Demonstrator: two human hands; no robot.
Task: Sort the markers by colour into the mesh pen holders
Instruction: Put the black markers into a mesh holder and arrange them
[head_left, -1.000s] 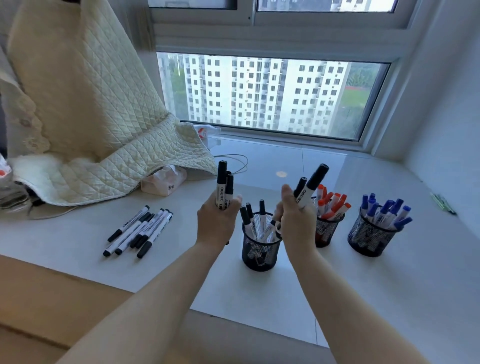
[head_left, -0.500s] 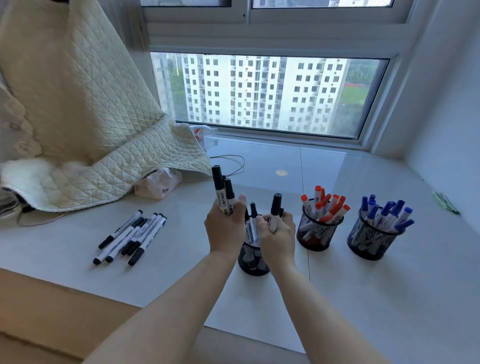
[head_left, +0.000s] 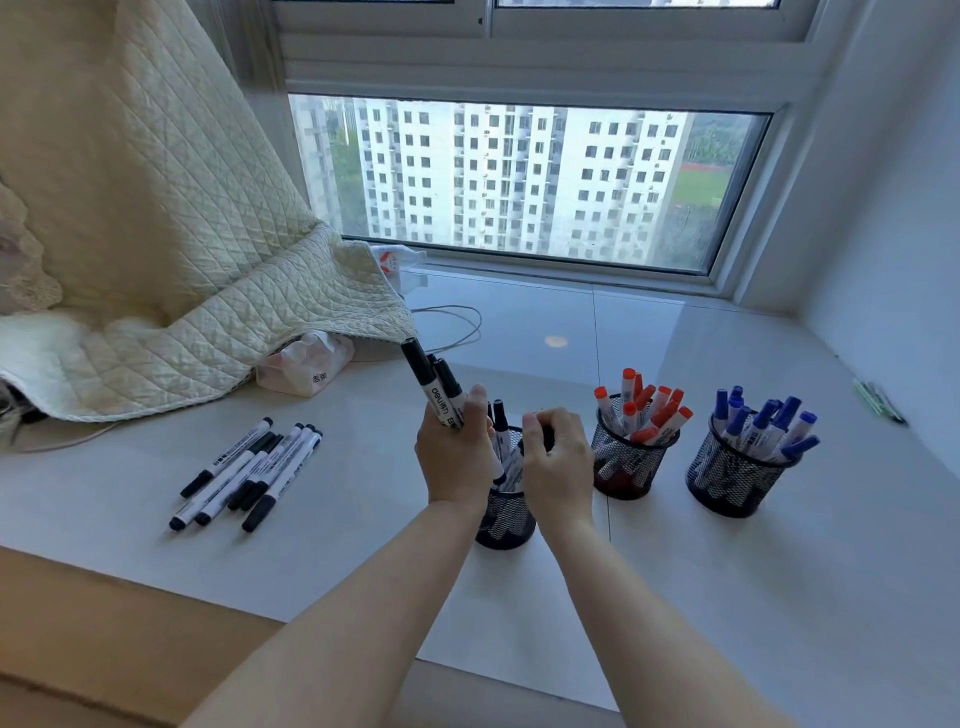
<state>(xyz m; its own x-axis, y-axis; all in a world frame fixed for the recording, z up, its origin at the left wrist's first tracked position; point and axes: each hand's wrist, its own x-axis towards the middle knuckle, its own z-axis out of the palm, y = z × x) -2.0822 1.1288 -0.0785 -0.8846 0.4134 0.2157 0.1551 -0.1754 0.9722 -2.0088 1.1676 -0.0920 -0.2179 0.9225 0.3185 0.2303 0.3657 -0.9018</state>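
Three black mesh pen holders stand in a row on the white sill. The left holder (head_left: 505, 522) contains black markers, the middle holder (head_left: 626, 462) red ones, the right holder (head_left: 727, 480) blue ones. My left hand (head_left: 454, 457) grips a bunch of black markers (head_left: 434, 387) that stick up and to the left, just left of the left holder. My right hand (head_left: 558, 457) hovers over that holder's rim with fingers curled round the cap of a black marker (head_left: 543, 434), mostly hidden. Several more black markers (head_left: 249, 475) lie loose on the sill at the left.
A cream quilted blanket (head_left: 156, 234) is draped over the sill's left side, with a tissue pack (head_left: 306, 366) and a white cable (head_left: 457, 325) beside it. A window runs along the back. A wall stands at the right, with green pens (head_left: 880, 400) lying near it.
My right hand has come down from beside the red holder to the black holder, lowering its black markers into it. My left hand has stayed up with its bunch.
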